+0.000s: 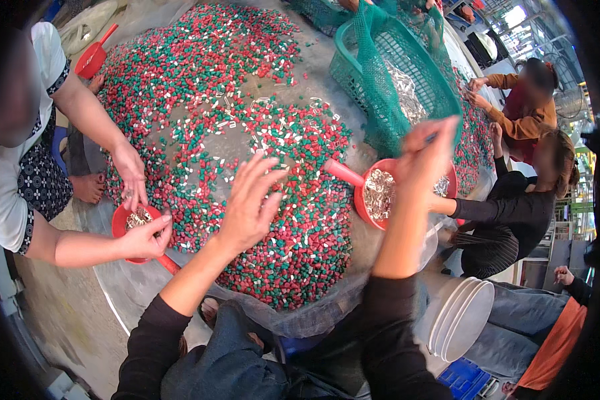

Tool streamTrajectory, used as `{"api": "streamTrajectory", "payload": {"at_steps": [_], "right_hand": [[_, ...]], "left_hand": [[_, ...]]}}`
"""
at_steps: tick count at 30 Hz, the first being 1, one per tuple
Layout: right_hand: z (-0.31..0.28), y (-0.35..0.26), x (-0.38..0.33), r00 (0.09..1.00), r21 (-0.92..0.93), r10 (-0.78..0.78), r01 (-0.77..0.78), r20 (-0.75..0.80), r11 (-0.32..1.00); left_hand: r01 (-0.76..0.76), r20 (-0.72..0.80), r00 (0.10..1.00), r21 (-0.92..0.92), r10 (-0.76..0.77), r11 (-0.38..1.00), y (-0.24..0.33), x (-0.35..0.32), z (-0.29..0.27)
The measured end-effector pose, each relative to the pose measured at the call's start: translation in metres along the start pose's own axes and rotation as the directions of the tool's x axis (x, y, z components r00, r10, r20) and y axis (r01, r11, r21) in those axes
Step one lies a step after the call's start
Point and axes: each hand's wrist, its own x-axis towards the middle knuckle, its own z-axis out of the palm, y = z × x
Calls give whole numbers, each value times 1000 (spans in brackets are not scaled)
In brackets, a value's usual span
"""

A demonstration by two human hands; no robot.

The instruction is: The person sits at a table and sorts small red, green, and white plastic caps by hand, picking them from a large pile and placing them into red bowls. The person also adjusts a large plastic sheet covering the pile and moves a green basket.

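My left hand point(247, 205) hovers over the near part of a wide heap of small red, green and white pieces point(300, 247). Its fingers are spread and hold nothing that I can see. My right hand point(428, 148) is raised above a red plastic dipper point(359, 207) and covers part of it. Motion smears the right fingers, so I cannot make out whether anything is in them. Shiny small metal pieces point(379, 193) fill the dipper, whose pinkish handle point(343, 171) points left over the heap's edge.
On the left a co-worker's hands point(130, 175) work at another red dipper point(118, 223). A green basket point(350, 83) with green netting and metal pieces stands beyond my right hand. White stacked buckets point(470, 313) and a blue crate point(470, 379) are at lower right. Several other people sit at right.
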Motion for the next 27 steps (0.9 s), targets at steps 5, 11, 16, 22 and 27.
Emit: {"api": "streamTrajectory", "payload": {"at_steps": [5,11,16,22,27], "right_hand": [[-16,-42,157,912,-632,-395,243,-109,736],[1,24,116,619,-786,-522,591,587,-182],[57,156,-70,788,-770,178,482,590,417],[71,228,-150,602,-765,626,644,496,-13],[80,232,-149,558,-739,730,665,396,-108]], "left_hand": [[174,-98,980,-30,-176,984,-25,-21,-14],[379,-224,892,-97,-392,920,-74,-51,-27],[337,85,929,204,-360,919,-93,-76,-1],[413,-33,910,175,-414,894,-107,-100,-11],[363,-31,929,283,-369,888,-121,-91,-18]]}}
